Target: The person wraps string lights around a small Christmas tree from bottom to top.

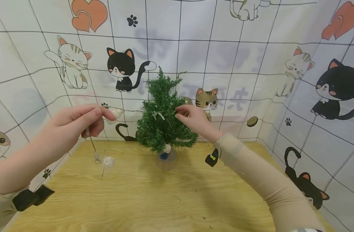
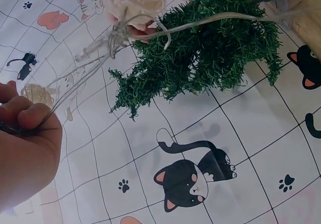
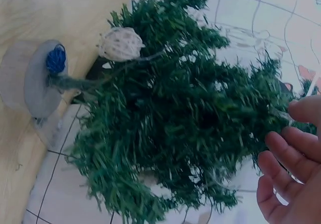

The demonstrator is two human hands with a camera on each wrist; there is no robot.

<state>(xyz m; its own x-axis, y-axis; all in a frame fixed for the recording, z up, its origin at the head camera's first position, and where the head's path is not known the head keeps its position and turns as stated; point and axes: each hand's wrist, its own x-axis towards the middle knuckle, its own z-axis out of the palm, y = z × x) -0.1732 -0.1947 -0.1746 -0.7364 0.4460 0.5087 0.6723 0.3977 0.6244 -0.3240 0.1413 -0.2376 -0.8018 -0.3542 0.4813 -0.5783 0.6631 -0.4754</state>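
Partly, the left hand [image 1: 78, 121] hides the wire [image 1: 133, 111] it grips.

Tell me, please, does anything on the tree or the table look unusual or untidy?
Slightly, yes. Near the top of the tree, one thin branch sticks out toward the picture's right, apart from the fuller foliage. A few small dark specks mark the otherwise pale table. I see no spill.
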